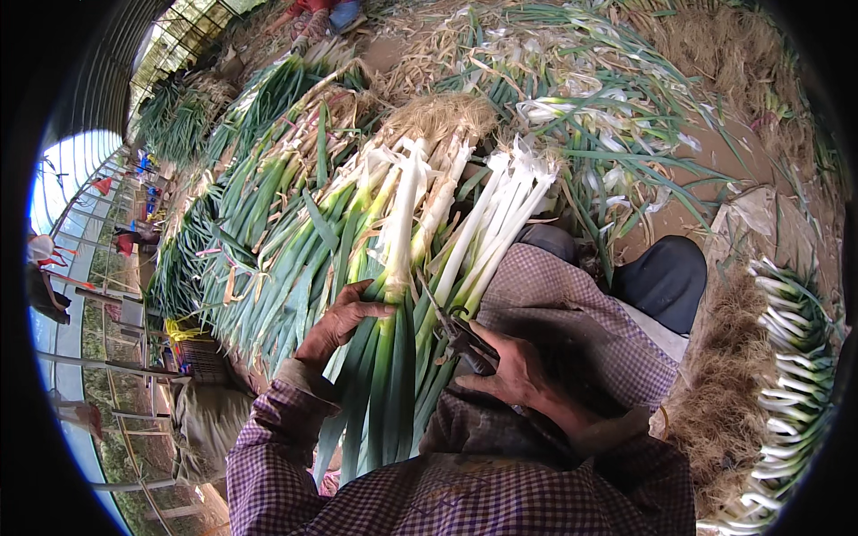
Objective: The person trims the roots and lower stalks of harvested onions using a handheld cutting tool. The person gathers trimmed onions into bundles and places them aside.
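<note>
My left hand (345,318) grips a long green onion (404,228) where its white shank turns into green leaves. The white end points away from me, and its leaves hang down toward my lap. My right hand (513,372) holds a pair of metal shears (462,338), their blade tips close to the right side of that stalk. Several clean white green onions (496,214) lie just right of it, beside my checked-cloth leg. Under and left of my left hand spreads a thick pile of unpeeled green onions (281,248) with dry skins and roots.
Stripped leaves and skins (617,127) litter the ground ahead. At right, a heap of fibrous roots (717,388) borders a row of white-stemmed green onions (781,382). Another person (318,17) crouches at the far top. Yellow twine (182,331) and a draped cloth (208,422) are at left.
</note>
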A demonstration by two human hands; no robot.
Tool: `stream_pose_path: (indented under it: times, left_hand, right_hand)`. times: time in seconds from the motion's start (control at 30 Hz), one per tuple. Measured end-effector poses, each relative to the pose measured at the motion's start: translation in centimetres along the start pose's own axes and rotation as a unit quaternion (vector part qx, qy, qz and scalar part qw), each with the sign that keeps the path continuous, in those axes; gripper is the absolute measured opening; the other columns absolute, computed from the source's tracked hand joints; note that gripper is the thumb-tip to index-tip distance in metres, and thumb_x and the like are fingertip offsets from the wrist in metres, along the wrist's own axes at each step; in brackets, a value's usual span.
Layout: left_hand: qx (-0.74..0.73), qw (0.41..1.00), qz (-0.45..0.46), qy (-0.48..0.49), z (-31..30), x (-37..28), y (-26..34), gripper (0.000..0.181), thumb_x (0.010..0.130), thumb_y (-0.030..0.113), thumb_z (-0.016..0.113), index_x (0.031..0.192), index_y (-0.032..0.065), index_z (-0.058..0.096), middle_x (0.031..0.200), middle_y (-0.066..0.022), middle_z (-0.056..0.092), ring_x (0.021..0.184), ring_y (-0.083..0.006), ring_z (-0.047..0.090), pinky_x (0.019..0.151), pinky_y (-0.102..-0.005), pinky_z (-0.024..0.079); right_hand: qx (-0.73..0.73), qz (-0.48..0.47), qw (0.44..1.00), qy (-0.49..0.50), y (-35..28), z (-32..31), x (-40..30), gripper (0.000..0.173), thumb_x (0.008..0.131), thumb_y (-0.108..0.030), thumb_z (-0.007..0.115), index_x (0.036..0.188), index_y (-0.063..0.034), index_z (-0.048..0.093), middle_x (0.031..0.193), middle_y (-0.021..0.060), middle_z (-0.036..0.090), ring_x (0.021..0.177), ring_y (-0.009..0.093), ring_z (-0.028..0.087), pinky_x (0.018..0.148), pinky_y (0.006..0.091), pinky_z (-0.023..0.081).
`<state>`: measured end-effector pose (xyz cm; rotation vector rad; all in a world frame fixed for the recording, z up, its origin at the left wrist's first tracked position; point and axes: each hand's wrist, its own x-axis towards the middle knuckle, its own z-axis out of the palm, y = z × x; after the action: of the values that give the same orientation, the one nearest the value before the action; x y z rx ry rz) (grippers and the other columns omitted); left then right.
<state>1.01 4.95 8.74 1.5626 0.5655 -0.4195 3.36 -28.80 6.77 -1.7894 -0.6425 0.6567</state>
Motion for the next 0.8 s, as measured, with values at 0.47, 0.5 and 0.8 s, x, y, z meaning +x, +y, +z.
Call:
stream_pose_path:
  times: [0.47, 0.5, 0.8]
  left_hand:
    - [-0.027, 0.999, -0.024, -0.013, 2.2, 1.1, -0.5, 0.086, 0.071, 0.012, 0.089, 0.141, -0.0113, 0.045, 0.112, -0.0085, 0.07, 0.106, -0.0184, 0.063, 0.103, -0.0319, 0.044]
    - [-0.001, 1.0, 0.0, 0.022, 2.0, 1.5, -0.6, 0.086, 0.071, 0.012, 0.088, 0.141, -0.0119, 0.043, 0.112, -0.009, 0.07, 0.105, -0.0185, 0.063, 0.102, -0.0319, 0.044]
    - [0.161, 0.957, 0.24, -0.02, 9.8, 4.2, 19.7, 0.081, 0.072, 0.009, 0.083, 0.142, -0.01, 0.046, 0.106, -0.0166, 0.075, 0.094, -0.0222, 0.072, 0.096, -0.0331, 0.051]
  right_hand:
    - [-0.034, 0.004, 0.999, 0.023, 2.0, -0.6, -1.8, 0.09, 0.071, -0.038, 0.088, 0.144, -0.0007, 0.05, 0.131, 0.0243, 0.063, 0.119, 0.035, 0.064, 0.102, 0.0401, 0.05]
    - [-0.033, 0.008, 0.999, 0.021, 2.1, -0.5, -1.8, 0.092, 0.07, -0.038, 0.088, 0.145, -0.0004, 0.05, 0.129, 0.0244, 0.064, 0.117, 0.034, 0.065, 0.102, 0.039, 0.05]
    - [-0.029, 0.075, 0.997, -0.007, 3.5, -0.2, -1.0, 0.099, 0.069, -0.052, 0.084, 0.148, -0.0055, 0.047, 0.13, 0.0257, 0.063, 0.12, 0.038, 0.062, 0.102, 0.0425, 0.048]
